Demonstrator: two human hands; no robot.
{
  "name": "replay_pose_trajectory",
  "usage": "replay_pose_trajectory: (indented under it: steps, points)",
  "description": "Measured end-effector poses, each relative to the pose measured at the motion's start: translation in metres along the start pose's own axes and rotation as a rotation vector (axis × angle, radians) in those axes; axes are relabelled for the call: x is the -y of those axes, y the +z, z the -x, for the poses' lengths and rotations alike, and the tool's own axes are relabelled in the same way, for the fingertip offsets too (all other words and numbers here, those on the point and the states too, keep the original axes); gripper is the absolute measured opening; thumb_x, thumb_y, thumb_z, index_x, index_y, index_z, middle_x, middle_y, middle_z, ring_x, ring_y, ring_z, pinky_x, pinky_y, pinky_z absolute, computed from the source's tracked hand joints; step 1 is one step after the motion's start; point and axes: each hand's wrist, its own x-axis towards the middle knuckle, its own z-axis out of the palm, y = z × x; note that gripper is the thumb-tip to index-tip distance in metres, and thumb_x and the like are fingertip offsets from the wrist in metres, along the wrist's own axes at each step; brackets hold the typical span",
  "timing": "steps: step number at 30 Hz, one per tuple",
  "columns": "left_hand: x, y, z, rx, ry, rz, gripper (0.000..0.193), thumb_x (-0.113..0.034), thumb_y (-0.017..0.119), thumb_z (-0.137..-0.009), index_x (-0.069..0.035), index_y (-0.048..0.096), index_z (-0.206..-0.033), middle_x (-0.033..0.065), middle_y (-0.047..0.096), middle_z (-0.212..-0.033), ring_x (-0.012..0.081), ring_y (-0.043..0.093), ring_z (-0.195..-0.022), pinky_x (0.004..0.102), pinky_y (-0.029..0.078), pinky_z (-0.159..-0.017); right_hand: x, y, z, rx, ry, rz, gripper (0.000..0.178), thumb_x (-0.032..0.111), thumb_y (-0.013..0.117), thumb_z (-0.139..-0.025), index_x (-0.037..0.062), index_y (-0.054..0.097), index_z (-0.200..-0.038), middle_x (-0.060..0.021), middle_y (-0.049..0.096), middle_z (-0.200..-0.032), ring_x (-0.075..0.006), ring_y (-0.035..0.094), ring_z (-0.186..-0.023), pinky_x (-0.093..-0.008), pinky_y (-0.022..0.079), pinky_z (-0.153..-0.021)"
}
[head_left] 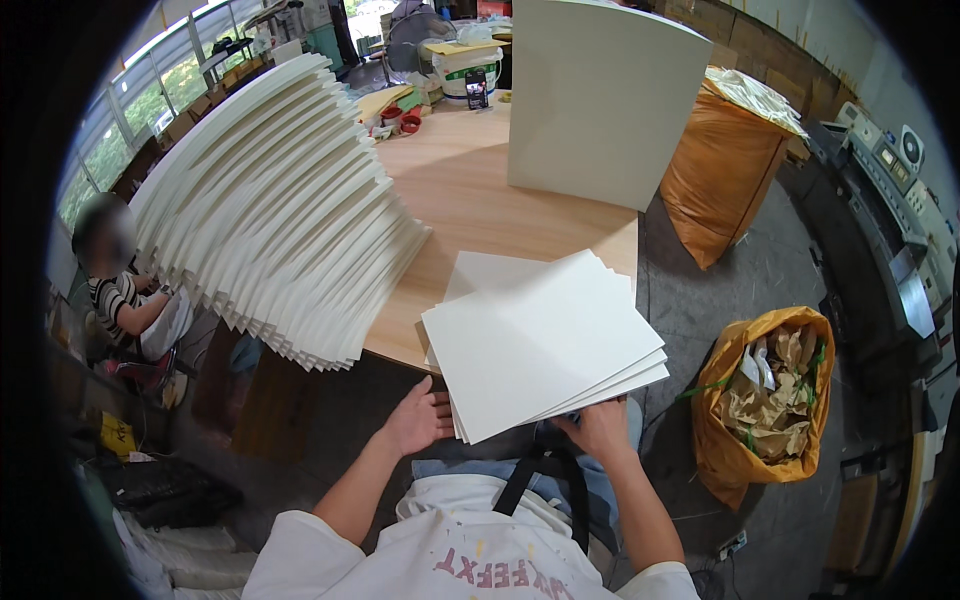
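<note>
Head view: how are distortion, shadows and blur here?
Head view: black vignetting rings the frame; the upright white board bows along its top; shadow darkens the wooden tabletop to its left; the seated person's head is blurred; the white sheets look sharp.

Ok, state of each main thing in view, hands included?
Loose white sheets: flat, edges misaligned
Left hand: open, at the sheets' left edge
Right hand: fingers partly hidden under sheets; grip unclear
Tall white stack: fanned, edges uneven
Rear white block: upright
Near orange sack: open, filled with crumpled brown paper
Far orange sack: full, white material topping it
Phone: upright
</note>
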Motion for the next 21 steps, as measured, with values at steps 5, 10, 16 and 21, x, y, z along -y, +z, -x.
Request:
replay_pose_trajectory:
  steps: [5,10,16,21]
  points:
    - [0.018,0.055,-0.016,0.095,0.207,-0.146,0.055,-0.029,0.067,-0.107,0.005,0.056,-0.15,0.0196,0.069,-0.142,0.0263,0.07,-0.129,0.0418,0.057,-0.11,-0.006,0.001,0.002,-0.018,-0.013,0.048,0.062,0.036,0.092,-0.079,0.017,0.075,-0.136,-0.0144,0.068,-0.143,-0.0424,0.057,-0.136,-0.0608,0.038,-0.115]
    - [-0.003,0.097,0.003,0.004,0.562,-0.513,0.044,-0.014,0.067,-0.104,0.007,0.061,-0.142,0.0118,0.072,-0.129,0.017,0.069,-0.117,0.033,0.056,-0.1,-0.003,0.002,0.001,-0.031,0.003,0.072,0.065,0.037,0.092,-0.078,0.0162,0.074,-0.137,-0.0155,0.066,-0.144,-0.0423,0.056,-0.136,-0.0607,0.038,-0.115]
    - [-0.082,0.161,0.099,-0.1,0.743,-0.42,0.041,-0.013,0.067,-0.1,0.01,0.066,-0.134,0.0138,0.077,-0.117,0.0178,0.074,-0.099,0.0316,0.059,-0.091,-0.003,0.006,0.002,0.039,0.004,0.19,0.079,0.036,0.092,-0.08,0.0241,0.063,-0.153,-0.0264,0.043,-0.167,-0.0492,0.036,-0.155,-0.065,0.029,-0.123]
    - [-0.168,0.184,0.217,-0.279,1.112,-0.378,0.045,-0.017,0.065,-0.101,0.007,0.061,-0.139,0.0117,0.074,-0.119,0.0202,0.074,-0.106,0.0355,0.061,-0.093,0.001,-0.001,0.004,0.026,0.028,0.211,0.087,0.032,0.092,-0.081,0.0299,0.055,-0.161,-0.0296,0.035,-0.172,-0.0518,0.03,-0.161,-0.0671,0.021,-0.131]
